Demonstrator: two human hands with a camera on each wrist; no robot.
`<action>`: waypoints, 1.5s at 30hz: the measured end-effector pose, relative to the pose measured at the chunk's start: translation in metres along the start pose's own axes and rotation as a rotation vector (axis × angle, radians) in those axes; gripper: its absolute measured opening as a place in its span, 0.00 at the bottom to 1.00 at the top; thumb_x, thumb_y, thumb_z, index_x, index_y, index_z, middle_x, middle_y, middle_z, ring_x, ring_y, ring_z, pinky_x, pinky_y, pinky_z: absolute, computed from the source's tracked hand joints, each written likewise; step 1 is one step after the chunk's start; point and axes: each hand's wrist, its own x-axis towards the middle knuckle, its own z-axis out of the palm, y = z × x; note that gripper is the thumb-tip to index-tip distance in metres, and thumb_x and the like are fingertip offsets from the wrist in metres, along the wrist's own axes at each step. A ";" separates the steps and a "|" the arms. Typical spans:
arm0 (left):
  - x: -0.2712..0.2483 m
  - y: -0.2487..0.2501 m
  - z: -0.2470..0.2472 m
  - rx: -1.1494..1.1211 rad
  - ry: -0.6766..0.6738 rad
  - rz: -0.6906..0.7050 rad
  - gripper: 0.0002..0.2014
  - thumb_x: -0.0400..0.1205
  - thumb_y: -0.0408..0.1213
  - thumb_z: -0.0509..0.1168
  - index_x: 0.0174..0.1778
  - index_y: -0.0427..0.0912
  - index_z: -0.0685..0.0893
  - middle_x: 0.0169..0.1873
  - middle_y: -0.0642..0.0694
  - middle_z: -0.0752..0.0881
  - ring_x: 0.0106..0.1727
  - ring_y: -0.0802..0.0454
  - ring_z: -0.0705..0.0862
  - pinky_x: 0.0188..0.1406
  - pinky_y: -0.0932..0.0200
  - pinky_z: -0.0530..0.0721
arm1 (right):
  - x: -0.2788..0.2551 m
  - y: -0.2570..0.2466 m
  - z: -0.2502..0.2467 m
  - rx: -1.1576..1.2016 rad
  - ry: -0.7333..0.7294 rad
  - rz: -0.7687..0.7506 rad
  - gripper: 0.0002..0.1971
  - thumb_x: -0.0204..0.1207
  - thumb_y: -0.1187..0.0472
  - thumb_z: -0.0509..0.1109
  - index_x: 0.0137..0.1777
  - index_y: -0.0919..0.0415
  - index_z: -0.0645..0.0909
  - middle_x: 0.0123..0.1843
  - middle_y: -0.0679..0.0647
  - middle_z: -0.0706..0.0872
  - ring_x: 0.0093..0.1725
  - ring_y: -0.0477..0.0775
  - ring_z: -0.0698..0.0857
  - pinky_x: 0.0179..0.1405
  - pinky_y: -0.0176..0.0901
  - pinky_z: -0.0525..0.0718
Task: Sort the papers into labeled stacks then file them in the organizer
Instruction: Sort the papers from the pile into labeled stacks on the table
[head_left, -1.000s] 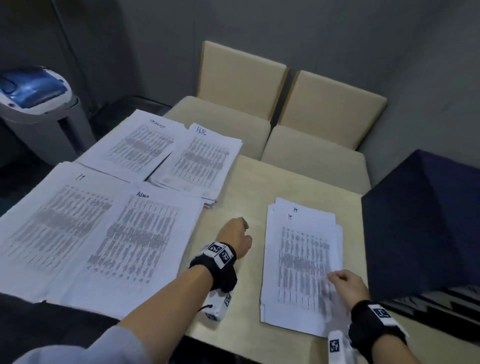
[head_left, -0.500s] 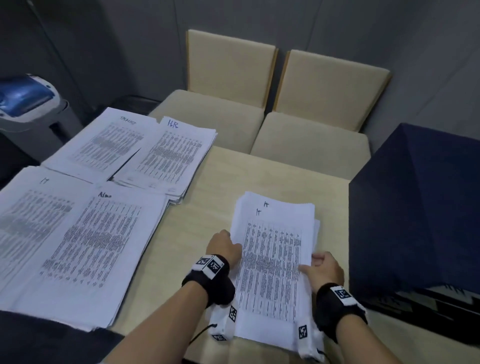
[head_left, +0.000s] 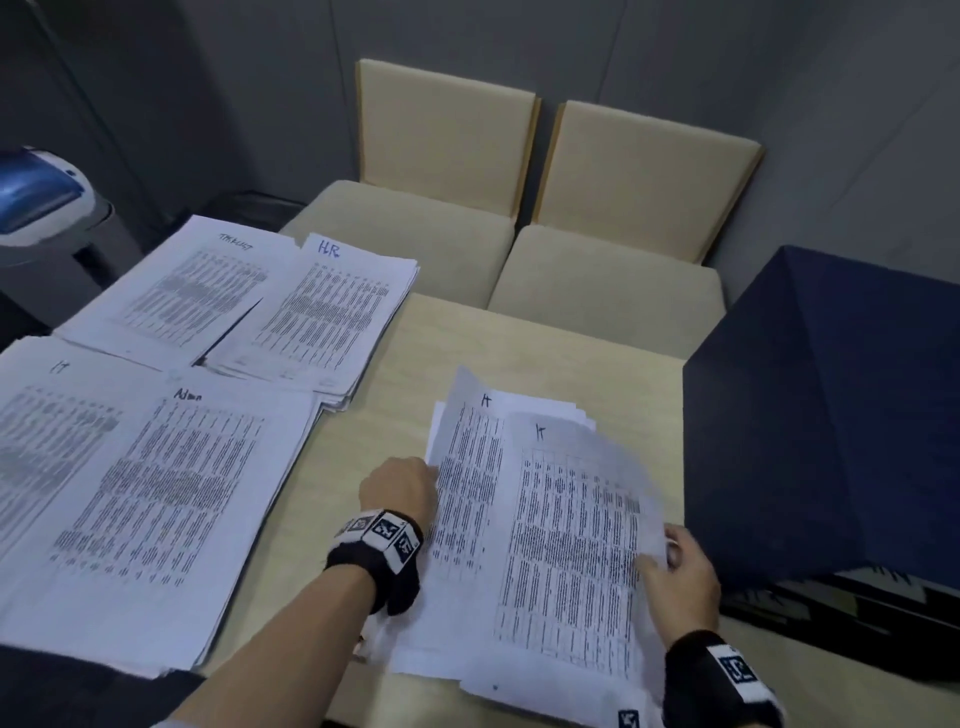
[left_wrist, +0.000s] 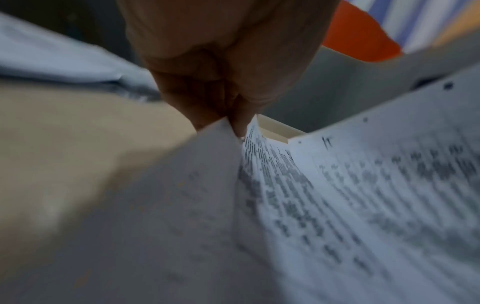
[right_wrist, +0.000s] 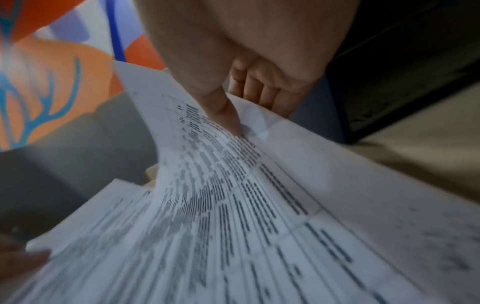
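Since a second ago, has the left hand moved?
Yes. The left hand has gone rightward across the bare table, away from the Admin stack, and now pinches the unsorted pile's left edge.

White papers (head_left: 545, 525) with dense black print between your hands, navy box (head_left: 831, 415) just right of them.

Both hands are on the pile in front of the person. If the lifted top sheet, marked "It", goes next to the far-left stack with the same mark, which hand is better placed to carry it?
Probably the left hand: it pinches the pile's left edge, on the side nearer the It stack. The right hand holds the lifted top sheet at its right edge and would have to cross over.
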 end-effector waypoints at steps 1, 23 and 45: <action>-0.002 -0.001 -0.004 0.055 0.020 0.027 0.21 0.88 0.51 0.52 0.47 0.43 0.87 0.41 0.45 0.88 0.39 0.45 0.84 0.35 0.58 0.77 | 0.000 0.001 0.001 0.118 -0.044 0.056 0.12 0.74 0.77 0.68 0.53 0.63 0.84 0.46 0.56 0.89 0.43 0.55 0.86 0.44 0.44 0.81; -0.012 -0.023 0.030 -0.426 -0.199 -0.057 0.23 0.74 0.50 0.73 0.56 0.40 0.74 0.53 0.46 0.75 0.52 0.45 0.80 0.49 0.56 0.79 | -0.002 -0.012 0.010 0.560 -0.167 0.162 0.20 0.68 0.81 0.73 0.57 0.64 0.82 0.52 0.61 0.91 0.54 0.64 0.89 0.55 0.53 0.84; -0.012 -0.030 -0.001 -0.911 -0.476 0.293 0.09 0.75 0.30 0.64 0.44 0.33 0.88 0.39 0.48 0.88 0.38 0.52 0.85 0.46 0.57 0.80 | 0.006 -0.025 0.017 0.535 -0.233 0.258 0.10 0.70 0.78 0.71 0.51 0.77 0.84 0.46 0.65 0.92 0.50 0.67 0.89 0.57 0.55 0.84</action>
